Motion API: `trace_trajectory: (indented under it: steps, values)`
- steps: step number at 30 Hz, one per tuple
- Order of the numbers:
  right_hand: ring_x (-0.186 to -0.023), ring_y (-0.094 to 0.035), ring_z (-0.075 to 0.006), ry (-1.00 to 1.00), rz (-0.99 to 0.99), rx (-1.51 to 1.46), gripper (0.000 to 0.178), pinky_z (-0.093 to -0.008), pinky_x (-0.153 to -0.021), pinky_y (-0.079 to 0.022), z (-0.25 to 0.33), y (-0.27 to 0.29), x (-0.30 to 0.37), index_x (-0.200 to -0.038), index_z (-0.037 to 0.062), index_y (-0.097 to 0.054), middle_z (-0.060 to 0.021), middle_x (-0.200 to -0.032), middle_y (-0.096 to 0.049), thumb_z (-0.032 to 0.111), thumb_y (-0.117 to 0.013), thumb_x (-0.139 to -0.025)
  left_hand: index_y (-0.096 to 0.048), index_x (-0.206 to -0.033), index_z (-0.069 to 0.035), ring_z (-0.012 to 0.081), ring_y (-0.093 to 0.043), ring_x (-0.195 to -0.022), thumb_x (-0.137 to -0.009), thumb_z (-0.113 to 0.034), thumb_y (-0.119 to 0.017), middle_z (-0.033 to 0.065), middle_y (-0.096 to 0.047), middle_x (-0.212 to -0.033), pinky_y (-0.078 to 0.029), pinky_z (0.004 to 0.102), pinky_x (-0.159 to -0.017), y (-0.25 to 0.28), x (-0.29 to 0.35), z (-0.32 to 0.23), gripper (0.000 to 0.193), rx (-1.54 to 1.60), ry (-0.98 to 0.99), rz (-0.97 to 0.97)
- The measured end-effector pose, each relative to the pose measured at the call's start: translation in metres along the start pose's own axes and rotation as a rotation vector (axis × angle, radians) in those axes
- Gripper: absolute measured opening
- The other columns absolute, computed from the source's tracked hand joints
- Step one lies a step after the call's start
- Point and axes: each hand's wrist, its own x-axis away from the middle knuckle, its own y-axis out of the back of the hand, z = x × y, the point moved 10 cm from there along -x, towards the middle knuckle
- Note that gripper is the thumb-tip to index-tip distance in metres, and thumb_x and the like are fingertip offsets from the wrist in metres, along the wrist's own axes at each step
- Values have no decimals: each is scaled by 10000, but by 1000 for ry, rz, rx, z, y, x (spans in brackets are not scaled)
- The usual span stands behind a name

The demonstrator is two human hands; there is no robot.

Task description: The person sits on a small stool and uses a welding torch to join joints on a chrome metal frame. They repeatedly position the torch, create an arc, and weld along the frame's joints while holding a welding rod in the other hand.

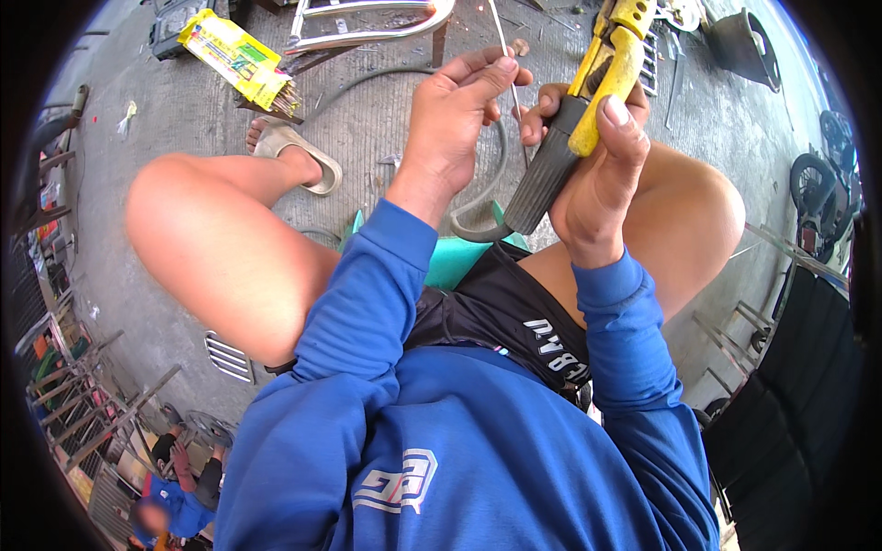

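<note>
My right hand grips a welding electrode holder with a yellow clamp and dark grey handle, thumb pressed on the yellow lever. Its grey cable loops down between my knees. My left hand pinches a thin welding rod between thumb and fingers, the rod rising toward the holder's jaws at the top. Both hands hover above my bare knees, with blue sleeves running down to the lower edge.
I sit on a teal stool over a concrete floor. A yellow box of rods and a bent metal tube frame lie ahead. A dark bucket stands top right. Metal racks and another person are lower left.
</note>
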Motion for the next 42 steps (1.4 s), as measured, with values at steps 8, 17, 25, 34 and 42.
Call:
trace_trajectory:
  steps: [8,17,25,34,42]
  values:
    - [-694,-627,-229,15,-46,-8,941,-391,-723,-557,1,1,3,-1575,73,-159,-168,-963,-625,360,-761,-911,-747,-1252,-53,83,-610,-843,-1011,-280,-801,61,-795,-1154,-474,245,-813,-12,4,-5,335,-47,-24,32]
    - [-702,-600,-251,93,-107,-57,775,-390,-680,-529,25,18,-7,-1480,81,-277,-194,-950,-599,352,-748,-928,-764,-1158,10,384,-768,-997,-850,-156,-785,230,-788,-1053,-609,429,-906,38,-93,-153,351,-1563,-606,-165]
    - [-700,-583,-261,131,-123,-102,583,-409,-677,-513,42,37,-8,-1354,71,-452,-185,-938,-614,424,-684,-952,-653,-1360,6,443,-614,-1258,-674,-360,-961,267,-661,-1308,-513,497,-1083,92,-224,-116,836,-2264,-613,575]
    - [-714,-560,-247,105,-133,-164,540,-407,-713,-491,47,41,-11,-1303,51,-514,-175,-953,-618,488,-596,-997,-725,-1223,3,402,-733,-1059,-648,-413,-967,232,-765,-1124,-586,473,-926,98,-248,-102,750,-2192,-326,706]
    - [-808,-587,-254,100,-212,-175,454,-392,-655,-498,51,54,-12,-1233,82,-517,-121,-973,-580,419,-647,-958,-783,-925,51,406,-763,-898,-680,-540,-939,255,-779,-948,-603,481,-823,69,-250,-141,658,-2031,-415,233]
